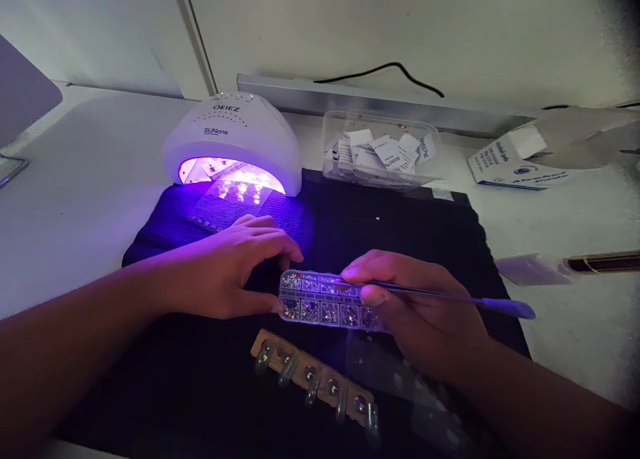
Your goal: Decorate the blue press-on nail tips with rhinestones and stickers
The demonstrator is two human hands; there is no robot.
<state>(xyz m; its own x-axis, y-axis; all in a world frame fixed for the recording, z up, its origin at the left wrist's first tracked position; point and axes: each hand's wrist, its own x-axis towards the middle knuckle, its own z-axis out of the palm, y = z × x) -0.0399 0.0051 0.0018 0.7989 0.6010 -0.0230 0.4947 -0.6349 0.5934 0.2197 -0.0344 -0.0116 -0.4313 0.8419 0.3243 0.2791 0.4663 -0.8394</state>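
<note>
My left hand [233, 269] is at the left end of a clear rhinestone case [320, 299], thumb on its near corner and curled forefinger at its far edge. The case has two rows of small compartments filled with tiny stones. My right hand [420, 305] pinches a thin stick-like tool [450, 295] with a pale, thicker end at the right. Its other tip lies over the case's far row; whether it holds a stone is too small to tell. In front, several dark glossy false nails [311, 385] with stones stand along a brown strip [295, 365].
A white nail lamp [233, 135] glows purple at the back left, a clear patterned sheet [225, 202] at its mouth. Behind the black mat [415, 219] stands a clear tub [380, 175] of alcohol pad packets. An opened carton [520, 162] and wooden sticks [605, 262] are at right.
</note>
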